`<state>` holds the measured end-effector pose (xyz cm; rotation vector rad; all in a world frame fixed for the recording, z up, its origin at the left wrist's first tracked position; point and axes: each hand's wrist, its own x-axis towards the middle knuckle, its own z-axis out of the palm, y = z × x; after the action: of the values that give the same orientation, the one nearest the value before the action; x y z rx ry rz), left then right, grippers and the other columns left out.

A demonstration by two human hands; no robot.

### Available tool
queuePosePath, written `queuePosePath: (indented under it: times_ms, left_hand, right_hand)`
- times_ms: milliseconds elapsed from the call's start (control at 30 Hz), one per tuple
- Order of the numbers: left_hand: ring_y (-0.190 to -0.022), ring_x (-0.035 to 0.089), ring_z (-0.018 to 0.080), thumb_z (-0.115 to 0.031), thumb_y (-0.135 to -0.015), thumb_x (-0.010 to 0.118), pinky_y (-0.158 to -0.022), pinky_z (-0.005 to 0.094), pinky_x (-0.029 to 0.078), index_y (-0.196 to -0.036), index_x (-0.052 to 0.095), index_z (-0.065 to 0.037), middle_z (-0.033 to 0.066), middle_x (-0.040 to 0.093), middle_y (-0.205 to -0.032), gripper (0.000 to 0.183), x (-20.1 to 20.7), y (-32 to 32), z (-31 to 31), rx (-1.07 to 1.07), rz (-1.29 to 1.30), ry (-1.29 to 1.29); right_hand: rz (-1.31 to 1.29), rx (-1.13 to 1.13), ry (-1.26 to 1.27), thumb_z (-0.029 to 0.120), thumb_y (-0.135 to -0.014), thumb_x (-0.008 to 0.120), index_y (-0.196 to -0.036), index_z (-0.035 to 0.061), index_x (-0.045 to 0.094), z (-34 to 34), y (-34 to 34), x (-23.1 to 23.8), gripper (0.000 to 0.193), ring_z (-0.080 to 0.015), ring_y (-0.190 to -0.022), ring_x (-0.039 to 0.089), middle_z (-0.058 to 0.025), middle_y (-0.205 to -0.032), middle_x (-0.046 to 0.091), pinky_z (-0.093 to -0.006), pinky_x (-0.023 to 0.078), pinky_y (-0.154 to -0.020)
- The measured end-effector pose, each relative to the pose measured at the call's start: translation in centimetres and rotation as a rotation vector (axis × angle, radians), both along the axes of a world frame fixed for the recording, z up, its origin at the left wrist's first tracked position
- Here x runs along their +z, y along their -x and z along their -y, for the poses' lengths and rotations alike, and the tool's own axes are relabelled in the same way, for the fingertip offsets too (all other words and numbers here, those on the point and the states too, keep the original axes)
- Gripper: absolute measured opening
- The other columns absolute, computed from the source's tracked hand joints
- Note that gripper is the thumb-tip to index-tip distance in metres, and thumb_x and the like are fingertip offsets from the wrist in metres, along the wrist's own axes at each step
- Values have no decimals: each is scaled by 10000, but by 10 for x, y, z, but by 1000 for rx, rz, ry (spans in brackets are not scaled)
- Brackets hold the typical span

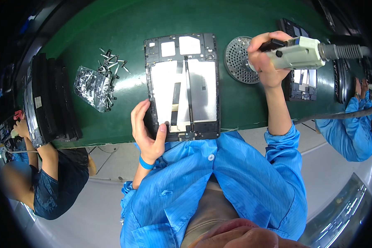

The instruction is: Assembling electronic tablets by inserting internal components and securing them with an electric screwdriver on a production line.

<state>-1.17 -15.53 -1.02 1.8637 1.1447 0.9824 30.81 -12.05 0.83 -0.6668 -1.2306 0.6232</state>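
Flat on the green table (124, 37) in front of me lies an opened tablet (204, 91), its silvery inside, black frame and flat cables exposed. My left hand (146, 138) grips its lower left corner, thumb on top and fingers along the side edge. Up to the right, my right hand (268, 66) is wrapped round a pale electric screwdriver (304, 53) with a thick ribbed cable. Its tip end is over the right edge of a round metal plate full of small holes (234, 53); the tip itself is hidden by my hand.
Left of the tablet are a clear bag of small metal parts (89, 87) and several loose ones (111, 62). Stacked dark panels (49, 99) stand farther left. Another opened tablet (304, 84) lies at the right. Co-workers (62, 182) sit on both sides.
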Motion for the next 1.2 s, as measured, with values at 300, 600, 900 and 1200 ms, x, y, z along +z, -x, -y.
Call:
queuePosePath:
  times_ms: [300,600,900,1200]
  left_hand:
    - [-1117,474,330,-160,-774,617,-978,390,351,-1204,464,88,233,479,-1202,520,-4,3,0,-1,62,29]
    - [-1121,473,326,-157,-767,614,-984,389,345,-1207,463,91,234,478,-1206,527,-4,4,-1,-7,76,40]
    - [-1131,463,316,-162,-773,615,-994,388,337,-1217,453,91,230,466,-1221,536,-5,6,0,-16,118,70]
    - [-1107,473,289,-147,-773,613,-983,375,349,-1226,447,88,222,464,-1230,537,-5,7,-2,-24,156,85]
  right_hand:
    - [109,103,36,-33,-799,626,-1167,26,419,-1,-3,4,426,-192,-763,604,-167,-851,615,-263,486,-644]
    - [54,-157,97,-52,-799,627,-1163,8,421,0,11,4,423,-145,-715,575,-166,-858,620,-231,467,-585]
    - [-53,-219,157,-58,-796,618,-1132,2,445,3,14,3,383,-146,-687,581,-133,-812,624,-248,449,-542]
    - [153,-112,-38,-2,-824,634,-1197,1,391,2,11,-3,446,-144,-677,567,-155,-840,625,-240,454,-598]
